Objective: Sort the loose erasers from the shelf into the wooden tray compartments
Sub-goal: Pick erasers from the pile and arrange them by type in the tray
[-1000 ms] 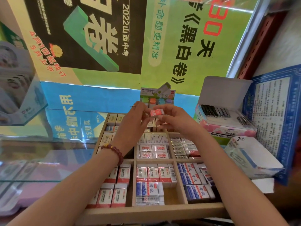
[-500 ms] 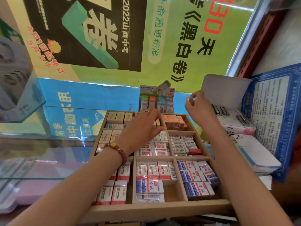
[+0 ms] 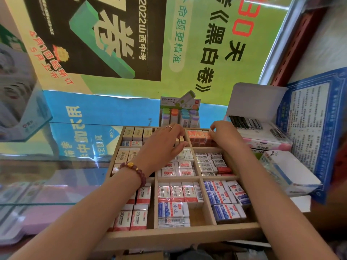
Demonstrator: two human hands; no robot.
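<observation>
Seating orange erasers [image 3: 198, 136] in the wooden tray [image 3: 180, 235], far-right compartment, seems underway: right hand [image 3: 223, 134] curled on them, grip unclear, left hand [image 3: 163, 147] loosely bent, apparently empty; next, press them level.

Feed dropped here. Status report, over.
Left hand relaxed over wooden tray, back-middle compartment. Right hand at orange erasers, back-right; grip unclear. Nothing blocking.

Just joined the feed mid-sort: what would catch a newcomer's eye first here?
The partitioned wooden tray in the centre, packed with wrapped erasers. Both hands reach to its far row: the left hand over the middle compartment, the right hand at the orange erasers in the far right one. Behind looms a big green and black poster.
</observation>
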